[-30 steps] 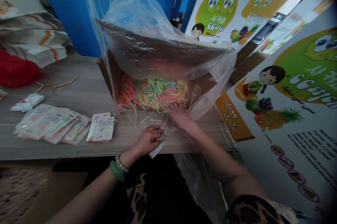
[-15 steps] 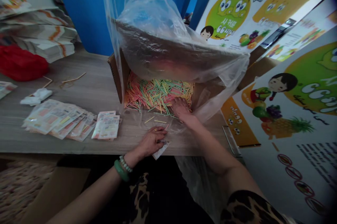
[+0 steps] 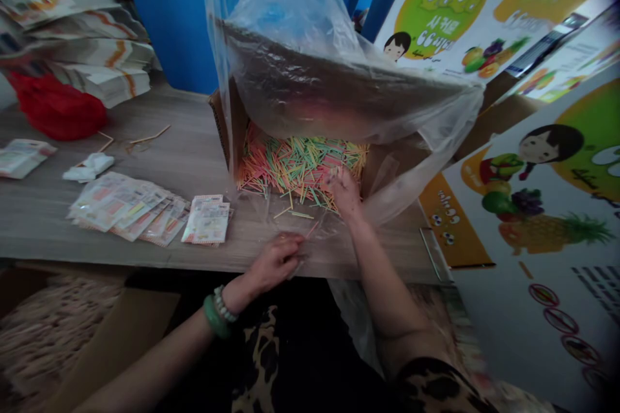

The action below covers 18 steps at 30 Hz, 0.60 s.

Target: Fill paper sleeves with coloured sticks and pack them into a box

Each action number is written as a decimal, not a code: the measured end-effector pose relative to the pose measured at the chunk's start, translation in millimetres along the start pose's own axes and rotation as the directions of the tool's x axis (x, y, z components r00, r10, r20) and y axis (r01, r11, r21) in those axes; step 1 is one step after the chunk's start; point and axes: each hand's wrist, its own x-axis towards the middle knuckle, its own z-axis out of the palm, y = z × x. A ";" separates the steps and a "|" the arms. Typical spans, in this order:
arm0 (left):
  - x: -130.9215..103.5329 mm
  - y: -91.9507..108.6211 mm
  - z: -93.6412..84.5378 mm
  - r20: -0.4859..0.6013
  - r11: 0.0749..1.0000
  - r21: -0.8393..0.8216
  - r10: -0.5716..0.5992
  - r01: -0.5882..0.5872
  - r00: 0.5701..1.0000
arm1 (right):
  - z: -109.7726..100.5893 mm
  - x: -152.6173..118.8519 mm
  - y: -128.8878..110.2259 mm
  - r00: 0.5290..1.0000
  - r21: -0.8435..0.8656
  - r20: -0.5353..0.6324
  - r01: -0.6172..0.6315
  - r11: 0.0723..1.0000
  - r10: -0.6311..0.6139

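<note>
Thin coloured sticks [image 3: 290,164], pink, green and yellow, fill the front of a plastic-lined cardboard box [image 3: 221,125]. My right hand [image 3: 343,190] is at the right side of this pile, its fingers curled in against the sticks and slightly blurred. At the table's front edge, my left hand [image 3: 275,261] is closed, with only a sliver of a small clear packet showing under its fingers. A single pink stick [image 3: 311,230] points out just beyond its fingertips. A few loose yellow sticks [image 3: 301,214] lie on the plastic between the hands and the box.
Left of my left hand lie a short stack of packets [image 3: 207,222] and a fanned row of filled packets [image 3: 121,209]. Farther left are a crumpled white tissue [image 3: 88,167], a red bag [image 3: 61,106] and stacked printed bags [image 3: 109,54]. Printed cartons [image 3: 537,206] stand on the right.
The view has shifted, so things sit farther right and a little higher. My right hand's fingers have drawn together at the pile. The packet under my left hand shows less.
</note>
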 end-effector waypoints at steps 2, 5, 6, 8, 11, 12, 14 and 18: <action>-8.6 0.8 -15.5 -0.121 0.983 -0.117 -0.158 0.144 0.980 | 23.2 -25.2 -6.1 0.991 0.278 0.132 -0.011 0.961 -0.026; -12.5 0.3 -40.9 -0.206 0.936 -0.186 -0.335 0.300 0.919 | 60.0 -58.3 -10.8 0.949 0.479 0.305 -0.080 0.874 -0.081; -11.0 0.6 -47.2 -0.213 0.934 -0.173 -0.347 0.314 0.913 | 68.7 -65.9 -11.3 0.939 0.489 0.336 -0.110 0.866 -0.071; -3.7 2.1 -53.7 -0.190 0.957 -0.107 -0.287 0.271 0.939 | 77.6 -75.2 -11.6 0.928 0.461 0.371 -0.153 0.874 -0.033; 14.8 5.0 -48.3 -0.091 0.993 0.014 -0.117 0.119 0.989 | 75.0 -78.8 -11.7 0.919 0.382 0.393 -0.142 0.913 -0.021; 21.3 5.6 -44.3 -0.059 0.996 0.046 -0.076 0.079 0.995 | 72.5 -78.7 -11.9 0.919 0.361 0.393 -0.128 0.924 -0.026; 31.2 6.0 -37.3 -0.023 0.996 0.080 -0.033 0.034 0.999 | 68.4 -78.4 -12.4 0.924 0.366 0.379 -0.103 0.925 -0.048; 32.2 2.8 -38.3 -0.017 0.998 -0.040 -0.044 0.044 0.999 | 67.3 -77.0 -13.0 0.922 0.512 0.345 -0.030 0.858 -0.174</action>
